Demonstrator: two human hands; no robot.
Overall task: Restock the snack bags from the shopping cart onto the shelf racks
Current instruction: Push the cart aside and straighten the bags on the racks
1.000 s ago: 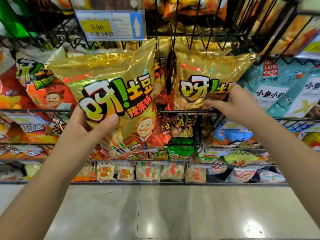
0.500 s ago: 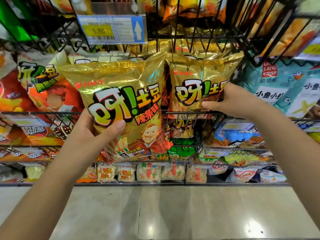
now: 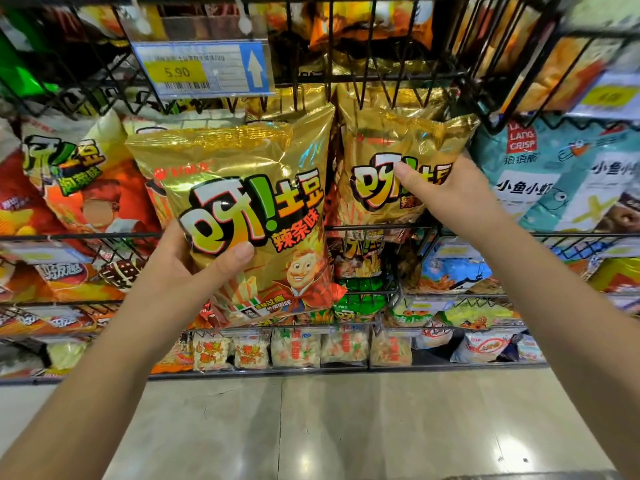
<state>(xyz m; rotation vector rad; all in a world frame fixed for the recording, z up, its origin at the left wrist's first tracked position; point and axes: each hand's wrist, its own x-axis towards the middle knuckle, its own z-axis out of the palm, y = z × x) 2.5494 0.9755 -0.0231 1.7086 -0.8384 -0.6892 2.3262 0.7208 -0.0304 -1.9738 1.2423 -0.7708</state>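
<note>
In front of the black wire shelf rack (image 3: 374,226), a shiny gold foil snack bag (image 3: 242,174) stands upright in the left grip (image 3: 194,268), which is closed on it with the thumb across its front. Just to its right, the right grip (image 3: 446,195) pinches a second gold foil snack bag (image 3: 374,147), whose bottom sits at the rack's front rail. A blue-and-yellow price label (image 3: 204,71) hangs above the first bag, and pale teal bags (image 3: 554,168) sit further right.

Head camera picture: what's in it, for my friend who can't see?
The left hand grips a shiny gold foil snack bag before a black wire shelf rack. The right hand holds a second gold foil bag at the rack; a blue-and-yellow price tag hangs above.
</note>
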